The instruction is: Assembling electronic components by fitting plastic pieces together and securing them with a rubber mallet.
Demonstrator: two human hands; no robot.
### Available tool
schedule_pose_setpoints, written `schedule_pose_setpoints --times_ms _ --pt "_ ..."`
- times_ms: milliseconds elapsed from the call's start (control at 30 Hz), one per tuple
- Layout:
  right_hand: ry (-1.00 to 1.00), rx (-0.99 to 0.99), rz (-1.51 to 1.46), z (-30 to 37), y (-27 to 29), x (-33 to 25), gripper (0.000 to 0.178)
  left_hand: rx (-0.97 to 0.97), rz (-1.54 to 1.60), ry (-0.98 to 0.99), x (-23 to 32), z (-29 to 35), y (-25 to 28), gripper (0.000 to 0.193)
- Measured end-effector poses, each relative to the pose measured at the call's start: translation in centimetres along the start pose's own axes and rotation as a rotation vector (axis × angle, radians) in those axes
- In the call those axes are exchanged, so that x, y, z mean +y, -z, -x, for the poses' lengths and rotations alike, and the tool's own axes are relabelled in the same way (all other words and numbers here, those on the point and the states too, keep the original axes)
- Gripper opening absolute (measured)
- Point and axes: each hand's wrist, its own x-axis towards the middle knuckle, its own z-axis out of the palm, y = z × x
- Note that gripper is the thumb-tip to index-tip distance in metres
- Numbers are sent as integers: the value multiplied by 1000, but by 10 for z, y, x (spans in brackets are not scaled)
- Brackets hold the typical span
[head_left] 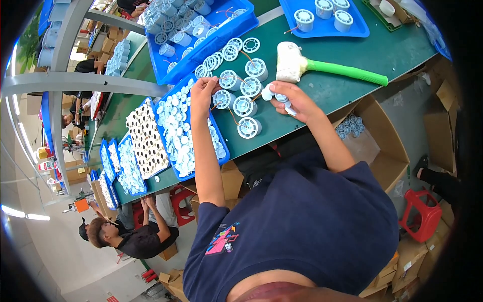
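From here, round pale-blue plastic housings [245, 106] stand just left of the gripping right hand [293, 101]. A green-handled, white-headed mallet [329, 68] lies beyond that grip; farther left, a blue rectangular plastic tray [224, 160] holds round white caps [173, 119]; an open brown cardboard box [386, 143] sits below, rightward.

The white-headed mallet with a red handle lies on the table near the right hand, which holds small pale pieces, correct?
Not quite: the head view shows a green handle, not red. The mallet does lie on the table near the right hand holding small pale pieces.
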Motion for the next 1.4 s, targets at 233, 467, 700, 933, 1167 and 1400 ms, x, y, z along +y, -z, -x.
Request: schedule_pose_setpoints --times_ms 233,467,700,933,1167,1400 --pt "-2 -9 -9 -1 1 1 19 -25 -89 -16 -8 -2 2 18" --pt "9 -16 -25 0 0 0 19 67 -370 -158 -4 0 1 19" --pt "-3 -6 11 -3 2 1 20 53 -762 -468 47 -14 -34 34" --pt "17 3 -22 -3 0 4 19 -352 -700 -307 51 -34 -81 35" --pt "5 22 -13 -4 1 6 18 -317 -665 -310 36 -48 -84 30" --pt "2 11 -16 -5 3 7 19 -298 -693 -290 45 -51 -80 30"
